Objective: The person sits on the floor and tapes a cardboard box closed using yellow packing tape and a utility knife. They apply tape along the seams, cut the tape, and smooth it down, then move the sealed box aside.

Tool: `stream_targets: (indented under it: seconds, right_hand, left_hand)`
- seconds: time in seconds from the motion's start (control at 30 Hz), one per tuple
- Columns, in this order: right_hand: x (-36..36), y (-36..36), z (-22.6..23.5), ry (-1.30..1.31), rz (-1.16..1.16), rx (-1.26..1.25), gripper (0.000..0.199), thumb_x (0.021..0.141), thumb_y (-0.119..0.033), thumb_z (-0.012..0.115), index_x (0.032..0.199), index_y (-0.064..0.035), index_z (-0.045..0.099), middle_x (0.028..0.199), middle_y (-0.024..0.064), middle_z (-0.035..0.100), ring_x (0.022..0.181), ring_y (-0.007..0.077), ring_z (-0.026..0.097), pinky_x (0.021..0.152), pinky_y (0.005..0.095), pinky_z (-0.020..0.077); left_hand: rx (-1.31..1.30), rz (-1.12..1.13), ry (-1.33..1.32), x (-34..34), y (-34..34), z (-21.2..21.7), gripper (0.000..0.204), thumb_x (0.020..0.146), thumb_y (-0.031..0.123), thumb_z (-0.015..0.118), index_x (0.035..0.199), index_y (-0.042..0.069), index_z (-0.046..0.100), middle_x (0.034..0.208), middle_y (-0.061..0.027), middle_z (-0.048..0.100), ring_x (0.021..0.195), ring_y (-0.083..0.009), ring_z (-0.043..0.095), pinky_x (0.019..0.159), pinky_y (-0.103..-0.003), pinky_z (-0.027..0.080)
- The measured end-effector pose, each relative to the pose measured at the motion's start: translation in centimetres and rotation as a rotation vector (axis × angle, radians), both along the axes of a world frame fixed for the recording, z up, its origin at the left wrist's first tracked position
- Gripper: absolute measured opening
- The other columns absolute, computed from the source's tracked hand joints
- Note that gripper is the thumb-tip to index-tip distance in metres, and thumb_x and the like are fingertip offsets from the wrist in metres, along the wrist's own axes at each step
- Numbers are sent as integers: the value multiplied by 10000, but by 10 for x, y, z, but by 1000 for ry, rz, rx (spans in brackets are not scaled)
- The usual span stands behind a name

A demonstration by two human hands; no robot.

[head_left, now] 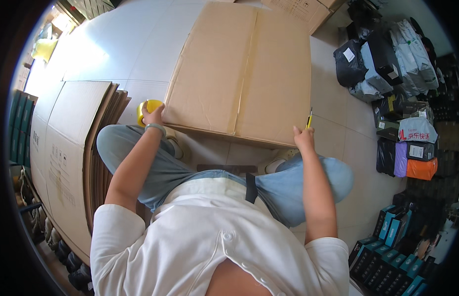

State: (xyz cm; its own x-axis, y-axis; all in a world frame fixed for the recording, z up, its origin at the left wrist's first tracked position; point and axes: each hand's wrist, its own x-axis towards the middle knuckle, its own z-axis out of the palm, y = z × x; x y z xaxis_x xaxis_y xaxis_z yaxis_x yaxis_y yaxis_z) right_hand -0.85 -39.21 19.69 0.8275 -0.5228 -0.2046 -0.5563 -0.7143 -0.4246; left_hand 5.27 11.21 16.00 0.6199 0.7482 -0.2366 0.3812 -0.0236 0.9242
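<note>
A large brown cardboard box [239,74] lies on the tiled floor in front of my knees, its flaps closed along a middle seam. My left hand [153,116] is at the box's near left corner, closed around a yellow roll of tape [146,107]. My right hand [303,137] rests at the near right corner of the box and grips a slim yellow utility knife [309,119] that points upward.
A stack of flattened cardboard boxes [66,148] leans at my left. More cartons [303,10] sit beyond the box. Grey, black and orange mailing bags [387,69] are piled at the right. Blue and black shoe boxes [387,251] stand at the lower right.
</note>
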Motion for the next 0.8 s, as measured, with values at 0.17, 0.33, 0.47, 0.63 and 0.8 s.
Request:
stream_targets:
  seconds: [0.17, 0.33, 0.47, 0.63, 0.8]
  right_hand:
    - [16, 47, 51, -132, -67, -146, 378, 919, -310, 542, 1046, 40, 481, 1101, 253, 543, 1009, 419, 565, 843, 480, 477]
    - [36, 79, 39, -146, 144, -132, 259, 920, -241, 537, 1028, -6, 518, 1111, 216, 508, 992, 394, 560, 828, 483, 480]
    - [46, 90, 15, -141, 254, -257, 320, 863, -201, 606, 1121, -29, 526, 1171, 187, 486, 1110, 361, 501, 901, 452, 443]
    - [32, 91, 20, -195, 211, -350, 498, 802, -191, 682, 1247, -57, 502, 1286, 184, 443, 1193, 350, 427, 985, 460, 363]
    - [3, 86, 32, -378, 564, -133, 638, 748, -187, 739, 1302, -61, 450, 1390, 203, 357, 1290, 415, 321, 1077, 492, 274]
  left_hand:
    - [-216, 97, -276, 9, 23, 43, 495, 782, 265, 745, 1217, 96, 579, 1043, -66, 613, 757, -132, 565, 623, -284, 467]
    - [-87, -158, -504, -1, -6, 143, 243, 862, 253, 689, 1006, 61, 718, 1012, -10, 630, 841, -92, 555, 792, -256, 425]
    - [113, -417, -551, -26, -33, 193, 281, 875, 265, 679, 1022, 27, 708, 928, -10, 646, 872, -93, 563, 810, -227, 425]
    - [-217, -492, -417, -68, -64, 234, 236, 885, 243, 665, 978, 33, 719, 897, 6, 572, 833, -88, 526, 779, -208, 411]
    - [8, -728, -338, -98, -73, 226, 207, 872, 205, 677, 965, 24, 715, 806, -2, 490, 765, -88, 464, 711, -224, 385]
